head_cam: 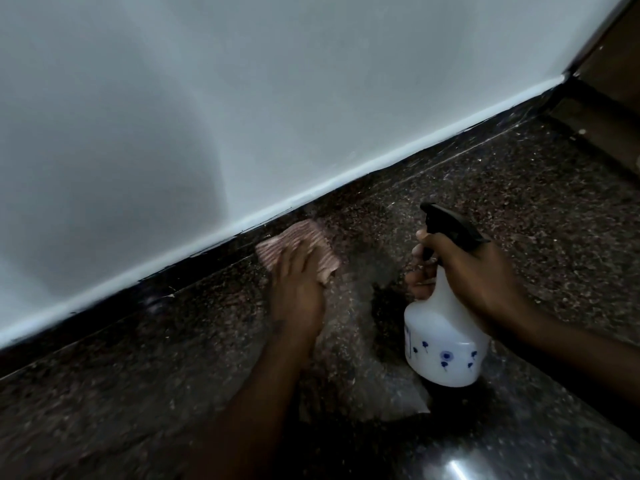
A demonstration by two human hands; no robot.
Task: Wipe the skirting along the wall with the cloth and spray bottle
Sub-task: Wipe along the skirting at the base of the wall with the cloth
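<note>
At the wall's foot: your left hand (297, 292), fingers flat, presses striped cloth (301, 242) against dark skirting (207, 266). Your right hand (476, 282), alongside, grips white spray bottle (445, 344) by its neck.
</note>
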